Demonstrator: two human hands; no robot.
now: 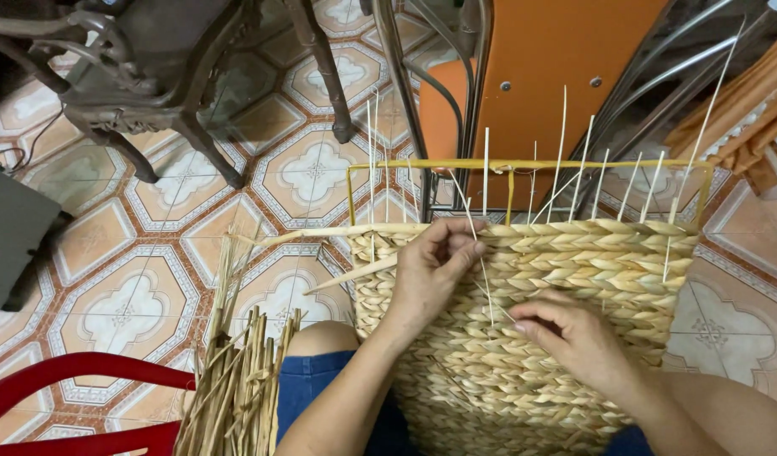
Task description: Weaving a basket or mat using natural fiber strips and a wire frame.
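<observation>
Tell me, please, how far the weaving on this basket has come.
Done: most of the woven panel is filled with braided rows, nearly up to the yellow frame. In hand: the left hand pinches a thin strand at the top row, and the right hand rests on the weave. Left: the gap under the frame bar, where the pale stakes stand bare.

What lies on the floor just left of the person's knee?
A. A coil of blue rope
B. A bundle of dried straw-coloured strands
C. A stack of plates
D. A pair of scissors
B: a bundle of dried strands stands beside the knee, while the left hand and right hand rest on the woven panel.
</observation>
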